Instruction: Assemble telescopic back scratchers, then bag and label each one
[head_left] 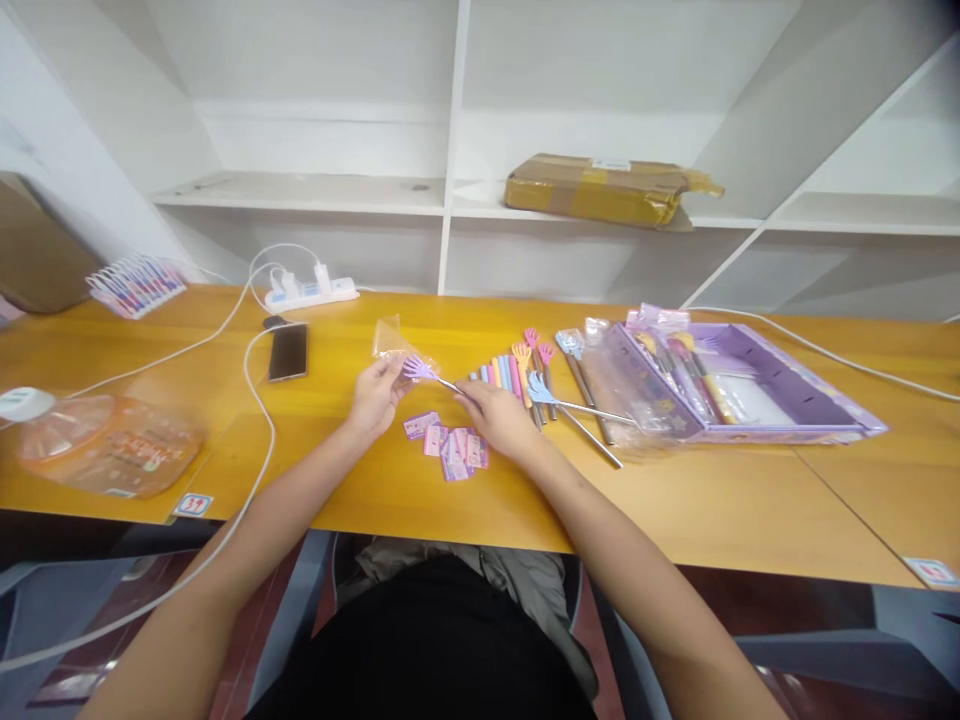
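Note:
A purple hand-shaped back scratcher [418,369] with a thin metal rod lies between my hands. My right hand [499,415] is closed round its rod. My left hand [377,397] pinches a clear plastic bag [388,338] beside the scratcher's purple head; whether its fingertips also touch the head is hard to make out. Below my hands lie several small purple and pink cards [456,452]. Just past my right hand is a row of pastel handles [501,372], with pink, orange and blue scratcher heads [541,388] close by.
At right, a purple display box [817,405] holds bagged scratchers [690,370]; clear wrappers [622,390] lie against it. A phone [289,352], power strip [311,293], white cable [259,400] and orange bottle [112,445] are at left. A taped carton [600,190] rests on the shelf.

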